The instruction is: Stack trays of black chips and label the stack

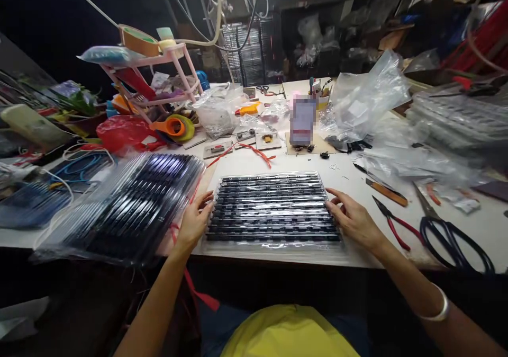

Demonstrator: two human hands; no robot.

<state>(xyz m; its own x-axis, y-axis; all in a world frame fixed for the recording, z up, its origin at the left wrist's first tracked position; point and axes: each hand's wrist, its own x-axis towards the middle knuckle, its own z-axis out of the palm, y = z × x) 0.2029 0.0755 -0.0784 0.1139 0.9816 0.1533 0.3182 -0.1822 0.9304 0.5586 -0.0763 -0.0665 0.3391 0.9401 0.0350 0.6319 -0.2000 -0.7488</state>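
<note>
A clear plastic tray (273, 208) with rows of black strips lies flat near the table's front edge. My left hand (195, 220) grips its left side, fingers curled at the edge. On the opposite side, my right hand (351, 219) holds the right edge with its fingertips. To the left sits a stack of similar trays (130, 208) wrapped in plastic. Red string (256, 153) runs on the table behind the tray, and more hangs over the front edge by my left hand.
Right of my right hand lie red-handled pliers (392, 224), large scissors (452, 240) and a knife with a wooden handle (384, 192). Behind the tray stand a phone (302, 121) and plastic bags (369, 97). A pink rack (159, 68) rises at the back left.
</note>
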